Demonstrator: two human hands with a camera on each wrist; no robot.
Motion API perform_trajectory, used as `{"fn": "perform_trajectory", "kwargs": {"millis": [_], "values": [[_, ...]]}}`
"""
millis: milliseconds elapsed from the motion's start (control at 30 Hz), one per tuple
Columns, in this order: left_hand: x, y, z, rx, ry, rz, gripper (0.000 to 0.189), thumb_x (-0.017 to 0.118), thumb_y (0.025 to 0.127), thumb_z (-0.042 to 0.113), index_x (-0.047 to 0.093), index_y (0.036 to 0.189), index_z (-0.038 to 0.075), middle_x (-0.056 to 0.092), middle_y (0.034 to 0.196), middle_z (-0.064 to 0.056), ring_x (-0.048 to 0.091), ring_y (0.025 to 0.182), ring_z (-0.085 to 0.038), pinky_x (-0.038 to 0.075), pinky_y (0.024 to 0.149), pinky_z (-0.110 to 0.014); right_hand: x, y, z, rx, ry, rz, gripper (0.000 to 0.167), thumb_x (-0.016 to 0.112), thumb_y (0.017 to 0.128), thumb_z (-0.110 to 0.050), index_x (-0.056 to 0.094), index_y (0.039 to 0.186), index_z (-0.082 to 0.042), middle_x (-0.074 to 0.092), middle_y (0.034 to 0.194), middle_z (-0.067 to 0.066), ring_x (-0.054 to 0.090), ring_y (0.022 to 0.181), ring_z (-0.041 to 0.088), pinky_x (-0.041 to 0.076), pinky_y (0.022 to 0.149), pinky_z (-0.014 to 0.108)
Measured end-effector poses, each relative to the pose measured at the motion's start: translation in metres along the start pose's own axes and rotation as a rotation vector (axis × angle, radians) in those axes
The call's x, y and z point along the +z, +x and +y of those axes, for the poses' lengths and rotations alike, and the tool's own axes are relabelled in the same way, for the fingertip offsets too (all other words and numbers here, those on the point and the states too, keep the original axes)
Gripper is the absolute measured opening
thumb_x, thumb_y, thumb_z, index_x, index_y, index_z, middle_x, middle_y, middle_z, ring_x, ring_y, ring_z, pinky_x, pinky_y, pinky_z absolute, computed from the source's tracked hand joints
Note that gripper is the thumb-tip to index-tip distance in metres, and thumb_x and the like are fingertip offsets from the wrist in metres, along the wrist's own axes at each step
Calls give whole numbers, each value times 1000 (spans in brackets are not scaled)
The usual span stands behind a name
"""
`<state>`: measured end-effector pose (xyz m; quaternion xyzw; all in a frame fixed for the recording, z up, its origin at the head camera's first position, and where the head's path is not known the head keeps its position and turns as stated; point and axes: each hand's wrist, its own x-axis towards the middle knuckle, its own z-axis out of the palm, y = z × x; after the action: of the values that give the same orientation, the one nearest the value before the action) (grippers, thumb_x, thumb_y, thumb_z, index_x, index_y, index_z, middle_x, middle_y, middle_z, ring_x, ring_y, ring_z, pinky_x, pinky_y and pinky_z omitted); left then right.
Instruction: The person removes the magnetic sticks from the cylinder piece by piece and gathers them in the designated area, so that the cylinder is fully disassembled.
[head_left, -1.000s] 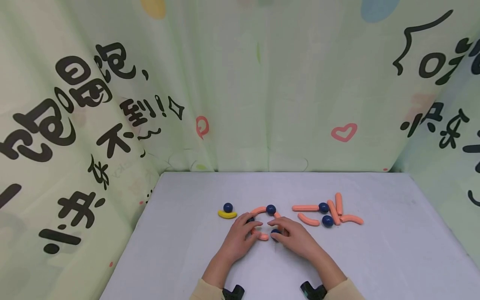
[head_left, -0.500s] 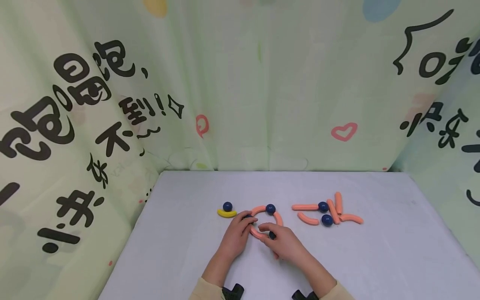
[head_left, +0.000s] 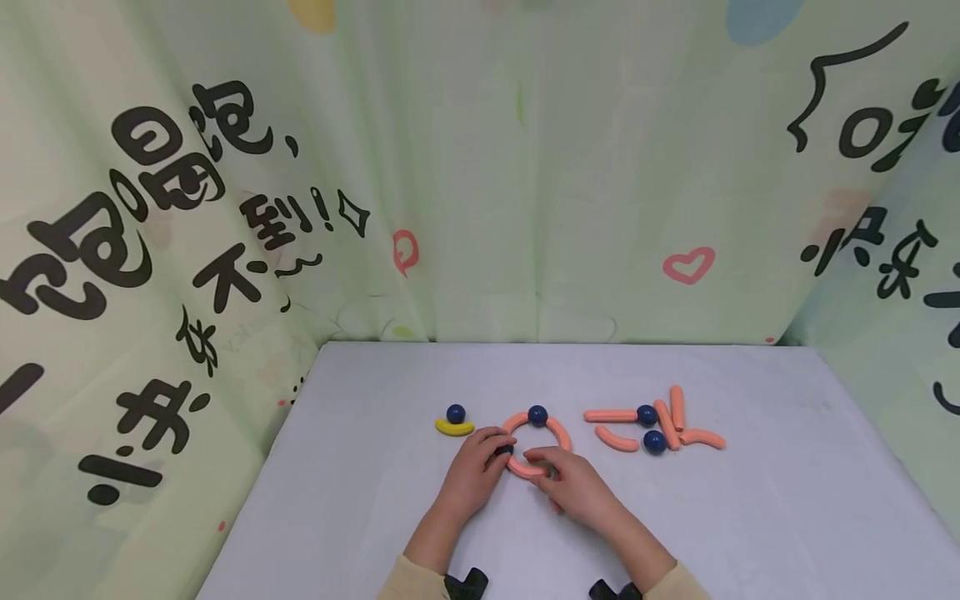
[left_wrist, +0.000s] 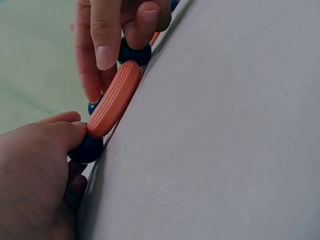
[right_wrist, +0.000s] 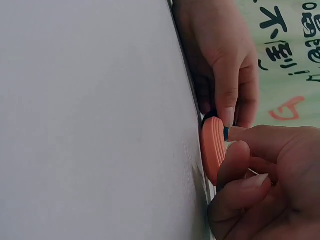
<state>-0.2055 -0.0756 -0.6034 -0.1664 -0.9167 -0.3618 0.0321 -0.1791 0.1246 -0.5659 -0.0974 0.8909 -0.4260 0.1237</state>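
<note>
A ring of curved orange sticks (head_left: 561,431) joined by dark blue balls lies at the middle of the table, with one blue ball (head_left: 537,416) at its far side. My left hand (head_left: 472,467) pinches the blue ball (left_wrist: 86,150) on the ring's left. My right hand (head_left: 573,485) is at the near right of the ring, its fingers around another blue ball (left_wrist: 136,54). Between both hands runs a ribbed, curved orange stick (left_wrist: 115,99), touching both balls. Another orange piece (head_left: 556,507) peeks from under the right hand, mostly hidden.
Left of the ring lies a short yellow curved stick (head_left: 454,428) with a blue ball (head_left: 455,413) touching it. To the right are loose orange sticks (head_left: 610,415) and two blue balls (head_left: 655,442). A printed curtain (head_left: 480,167) surrounds the white table (head_left: 765,517).
My right hand has moved left and nearer to me along the ring, then slightly back right. The ring has rounded out and shifted a little. My left hand stays almost in place.
</note>
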Motion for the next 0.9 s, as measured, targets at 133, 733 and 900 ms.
{"fn": "perform_trajectory", "kwargs": {"millis": [133,733,900], "values": [[0,0,-1,14,-8,-3,28,61,99,25,65,126,30,57,135,8,54,127,-16,48,107,-40,3,2,3,-37,-11,3,36,69,92,-15,64,128,-17,67,103,2,53,45,12,46,49,27],[-1,-1,-1,9,-24,-8,27,60,99,26,65,125,31,57,134,11,54,126,-15,48,106,-40,10,7,3,-77,-128,88,36,72,88,-8,70,121,-22,70,114,0,49,46,6,44,55,22],[-2,-1,-1,10,-26,-12,27,60,99,26,65,125,31,57,134,10,55,126,-15,48,106,-40,10,7,4,-78,-116,73,36,71,89,-8,70,122,-22,69,114,1,49,45,7,44,53,23]]}}
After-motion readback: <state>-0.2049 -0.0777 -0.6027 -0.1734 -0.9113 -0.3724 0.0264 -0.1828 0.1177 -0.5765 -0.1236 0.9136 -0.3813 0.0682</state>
